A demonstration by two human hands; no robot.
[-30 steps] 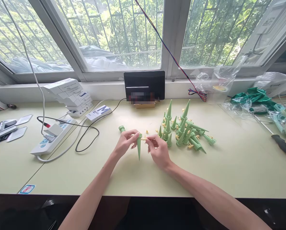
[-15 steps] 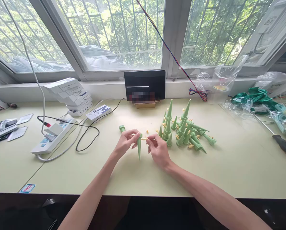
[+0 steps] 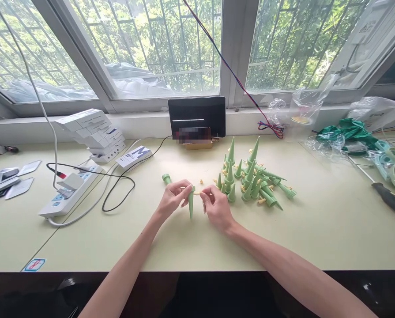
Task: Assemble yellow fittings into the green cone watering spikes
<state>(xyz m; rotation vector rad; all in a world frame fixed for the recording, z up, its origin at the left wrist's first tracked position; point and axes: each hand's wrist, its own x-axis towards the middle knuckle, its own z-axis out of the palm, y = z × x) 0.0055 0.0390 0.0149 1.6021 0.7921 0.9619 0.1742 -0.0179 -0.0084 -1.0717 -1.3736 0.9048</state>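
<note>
My left hand [image 3: 173, 199] pinches the wide top of a green cone-shaped spike [image 3: 191, 205], whose tip points down toward me. My right hand [image 3: 217, 206] is closed on a small cream plastic piece [image 3: 197, 193] held against the spike's top from the right. Both hands hover just above the pale green table [image 3: 316, 229]. A heap of matching green spikes [image 3: 252, 181], some standing and some lying, sits just right of my right hand, with several loose cream pieces among them. One short green cap [image 3: 166, 178] lies left of the hands.
A black screen [image 3: 196, 117] leans against the window sill. At left are stacked white boxes [image 3: 93, 132], a power strip [image 3: 69, 192] with black and white cables. At right lie plastic bags, green material [image 3: 346, 134] and a screwdriver [image 3: 387, 198].
The hands and spike stay together in nearly the same pose; the view has shifted slightly, so everything sits a little left and the hands look a touch lower.
</note>
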